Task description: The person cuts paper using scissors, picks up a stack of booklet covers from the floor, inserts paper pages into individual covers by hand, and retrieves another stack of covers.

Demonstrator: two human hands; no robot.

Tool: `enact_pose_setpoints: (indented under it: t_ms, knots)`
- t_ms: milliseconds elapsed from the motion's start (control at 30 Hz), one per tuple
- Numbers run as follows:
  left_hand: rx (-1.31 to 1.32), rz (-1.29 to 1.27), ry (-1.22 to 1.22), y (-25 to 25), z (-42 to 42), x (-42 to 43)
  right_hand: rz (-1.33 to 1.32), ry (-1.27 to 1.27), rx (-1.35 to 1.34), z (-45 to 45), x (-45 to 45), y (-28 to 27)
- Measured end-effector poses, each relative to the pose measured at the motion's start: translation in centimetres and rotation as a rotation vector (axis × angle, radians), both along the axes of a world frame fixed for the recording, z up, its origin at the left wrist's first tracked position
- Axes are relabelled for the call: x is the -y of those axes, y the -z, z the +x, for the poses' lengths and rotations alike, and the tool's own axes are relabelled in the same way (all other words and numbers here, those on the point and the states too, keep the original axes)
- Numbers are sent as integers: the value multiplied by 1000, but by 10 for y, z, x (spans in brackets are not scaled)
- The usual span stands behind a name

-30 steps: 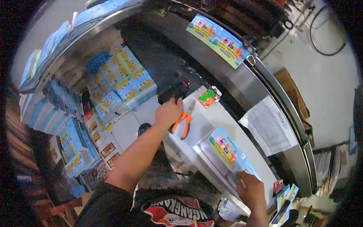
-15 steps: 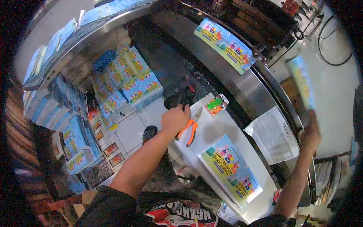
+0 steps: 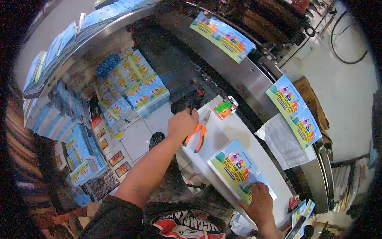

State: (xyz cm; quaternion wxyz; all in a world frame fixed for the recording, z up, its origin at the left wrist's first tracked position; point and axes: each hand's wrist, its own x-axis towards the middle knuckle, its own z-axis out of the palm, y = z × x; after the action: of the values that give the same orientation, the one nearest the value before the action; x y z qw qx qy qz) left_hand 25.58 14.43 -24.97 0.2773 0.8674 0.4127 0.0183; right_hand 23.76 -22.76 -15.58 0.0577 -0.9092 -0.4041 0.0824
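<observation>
My right hand (image 3: 259, 201) rests on the lower part of a stack of printed cover sheets (image 3: 229, 163) on the white tabletop. Its fingers are bent but apart from the thumb, and I see no sheet lifted in them. My left hand (image 3: 183, 124) is at the far end of the tabletop, with its fingers curled by a dark object (image 3: 189, 101). What they hold is hidden. Orange-handled pliers (image 3: 199, 133) lie just right of it. One printed sheet (image 3: 293, 111) lies on the metal ledge at right, and another sheet (image 3: 223, 36) is on the machine's upper part.
Bundled booklets (image 3: 145, 87) are piled on the tiled floor at left, with more stacks (image 3: 81, 151) nearer me. A small packet with a green item (image 3: 225, 107) sits by the tabletop's far edge. A handwritten white paper (image 3: 284, 143) hangs on the machine. Dark machinery (image 3: 258, 20) stands behind.
The sheet my right hand held at the right now lies on the ledge. That hand has come back to the stack. The upper sheet has shifted slightly up-left. My left hand stays in place.
</observation>
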Motion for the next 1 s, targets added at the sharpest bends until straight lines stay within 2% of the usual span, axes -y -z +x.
enact_pose_setpoints:
  t_ms: [200,433,500,533,600,700,800,833,867,933,1000]
  knots:
    - [17,-7,10,-8,-5,0,47,139,-77,3,5,5]
    - [25,7,-9,-4,-5,1,71,134,-60,6,15,17]
    - [33,7,-3,-1,-5,0,131,220,-169,7,15,13]
    - [41,9,-3,0,-5,0,130,221,-169,7,14,9]
    - [50,11,-5,-1,-5,0,88,56,-68,7,9,-1]
    - [43,20,-15,-4,-5,1,-57,191,-97,12,4,-21]
    - [48,28,-10,1,-4,1,94,99,-69,33,-3,-55]
    - [52,33,-15,4,-3,0,-32,124,-248,41,-7,-67]
    - [54,36,-14,9,-1,-1,60,94,-305,39,-7,-65]
    - [45,66,15,18,1,-5,-20,24,-178,28,-6,-45]
    - [36,12,-15,9,-1,-1,-84,62,-183,11,-3,-34]
